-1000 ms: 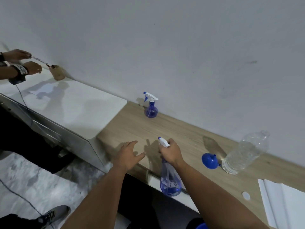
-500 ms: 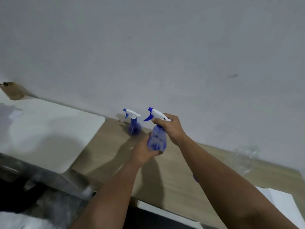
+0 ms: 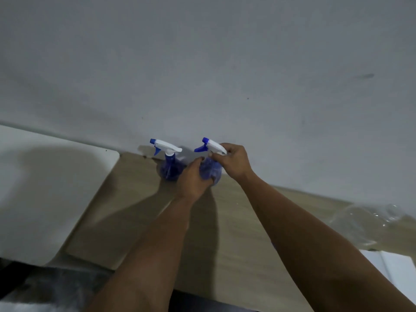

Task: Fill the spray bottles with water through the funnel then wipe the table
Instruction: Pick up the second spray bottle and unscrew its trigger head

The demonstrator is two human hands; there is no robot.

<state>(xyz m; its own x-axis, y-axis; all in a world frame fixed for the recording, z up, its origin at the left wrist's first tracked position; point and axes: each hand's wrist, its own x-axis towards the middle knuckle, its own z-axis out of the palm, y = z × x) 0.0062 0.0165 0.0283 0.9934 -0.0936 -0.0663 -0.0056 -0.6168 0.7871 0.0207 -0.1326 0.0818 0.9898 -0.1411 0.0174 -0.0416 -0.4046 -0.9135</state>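
We are holding one spray bottle with both hands, close to the wall at the back of the wooden table. Our left hand is wrapping around its blue body, fingers closed on it, and our right hand is pinching the white trigger head between fingers and thumb. The bottle is standing upright; whether its base is touching the table we cannot tell, since the left hand is covering it. The second spray bottle is standing just beside it on the left, apart from our hands, with its head on.

We are judging that the step in hand is either setting this bottle down next to the other or working its head at the neck; nothing here is settling which. The clear water bottle is lying blurred at the right edge, well apart from our hands, and the funnel is not showing in this view.

If the head is coming off, the next move is calling for a firm left-hand hold on the body while the right hand is twisting the collar. Wiping is not yet begun.
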